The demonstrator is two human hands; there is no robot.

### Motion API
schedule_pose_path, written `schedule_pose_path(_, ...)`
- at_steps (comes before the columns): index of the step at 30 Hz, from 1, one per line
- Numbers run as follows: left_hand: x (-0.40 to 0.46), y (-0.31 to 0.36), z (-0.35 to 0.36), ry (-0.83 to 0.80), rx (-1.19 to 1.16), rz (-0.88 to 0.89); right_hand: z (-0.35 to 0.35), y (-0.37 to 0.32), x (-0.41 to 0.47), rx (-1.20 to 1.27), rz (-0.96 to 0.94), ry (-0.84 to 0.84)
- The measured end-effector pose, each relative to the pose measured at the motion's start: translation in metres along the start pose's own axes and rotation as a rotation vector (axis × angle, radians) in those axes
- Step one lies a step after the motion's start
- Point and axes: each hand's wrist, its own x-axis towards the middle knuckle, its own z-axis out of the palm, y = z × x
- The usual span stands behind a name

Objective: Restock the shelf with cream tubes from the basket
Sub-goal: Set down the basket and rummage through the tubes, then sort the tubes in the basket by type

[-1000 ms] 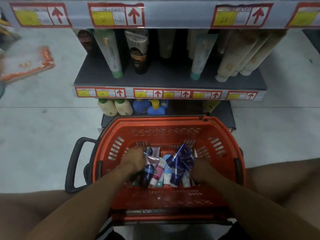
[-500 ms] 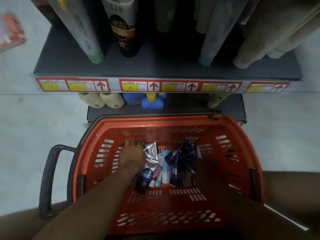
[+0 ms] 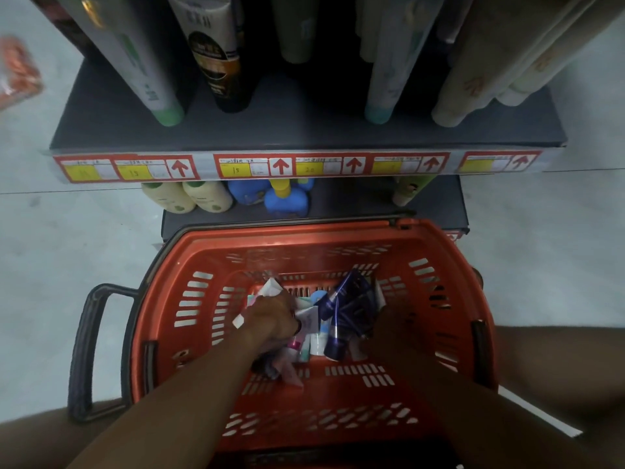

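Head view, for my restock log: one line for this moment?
stage: picking | left hand: gripping tubes | right hand: in orange basket, grip unclear | shelf: not restocked

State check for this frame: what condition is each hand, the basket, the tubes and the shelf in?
Left hand: gripping several cream tubes.
Right hand: in shadow, grip unclear.
Basket: on the floor, holding tubes.
Dark blue tubes: lying in the basket.
Shelf: partly stocked, tubes standing cap-down.

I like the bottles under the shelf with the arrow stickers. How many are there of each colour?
Cream bottles: 2
Blue bottles: 2, one with a yellow cap
Total: 4 bottles; the pale item farther right is mostly hidden, so I left it out.
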Motion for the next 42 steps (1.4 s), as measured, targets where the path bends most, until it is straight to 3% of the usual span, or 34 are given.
schedule_pose_path(7,-0.013,-0.014,0.021,0.037,-0.389,-0.004,0.001,0.001,-0.010,0.154,-0.074,0.022)
schedule_pose_path(17,-0.070,-0.020,0.016,0.041,-1.161,-0.045,0.001,-0.006,-0.018,0.536,-0.231,0.125)
schedule_pose_path(27,-0.141,-0.007,-0.006,0.289,-1.256,0.156,-0.034,-0.044,-0.082,0.752,-0.347,0.241)
schedule_pose_path(34,-0.193,0.006,-0.036,0.546,-1.291,0.331,-0.060,-0.072,-0.130,0.779,-0.457,0.374)
schedule_pose_path(42,-0.252,0.018,-0.081,0.760,-1.209,0.413,-0.106,-0.097,-0.174,0.762,-0.563,0.490)
